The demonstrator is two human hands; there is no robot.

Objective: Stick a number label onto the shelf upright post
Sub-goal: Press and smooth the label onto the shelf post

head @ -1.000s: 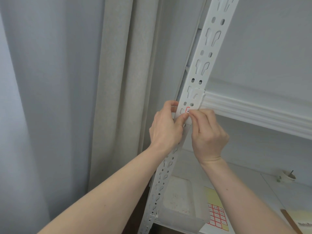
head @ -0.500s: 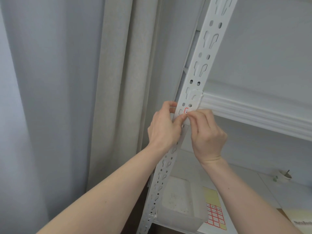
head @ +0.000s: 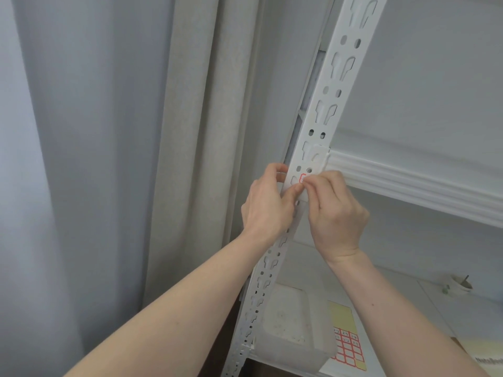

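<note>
The white perforated shelf upright post (head: 329,102) runs diagonally from top right to bottom centre. A small red-bordered number label (head: 302,177) sits on its front face just below the shelf beam joint, partly covered by fingertips. My left hand (head: 265,205) grips the post, its fingers curled round the left edge and its thumb on the front below the label. My right hand (head: 336,213) has curled fingers, with thumb and forefinger tips pinching the label's lower right edge against the post.
A white ribbed shelf beam (head: 408,183) runs right from the post. On the lower shelf lie a translucent plastic box (head: 294,330), a sheet of red number labels (head: 347,346), a small white cup (head: 460,284) and a notebook (head: 487,360). Grey curtains (head: 190,131) hang at left.
Both hands stay at the same spot on the post. The fingertips now cover more of the label. The view has shifted slightly.
</note>
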